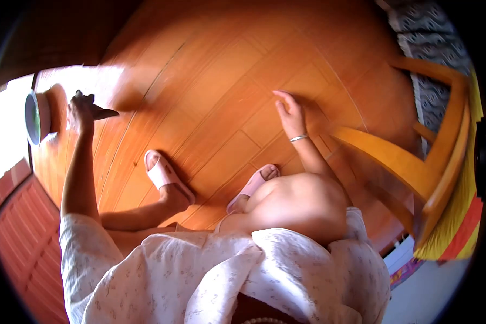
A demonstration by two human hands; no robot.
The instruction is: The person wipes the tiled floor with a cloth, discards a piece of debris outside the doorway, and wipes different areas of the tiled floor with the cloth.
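Observation:
My left hand (81,114) reaches out to the left with its fingers closed around a dark object (103,113). A grey wedge with a pointed tip sticks out to the right of the hand, and a black part shows above the fingers; its kind is unclear. Just left of that hand is a round grey-rimmed container (44,116). My right hand (291,114) hangs over the wooden floor (216,102), holding nothing, its fingers loosely extended and the thumb apart. A silver bracelet (298,138) circles the right wrist.
A wooden chair (434,162) stands close on the right, beside patterned grey fabric (429,40) and a yellow and red cloth (464,216). Pink slippers (164,175) are on my feet. Dark furniture (65,32) fills the upper left; a reddish panel (27,237) lies lower left.

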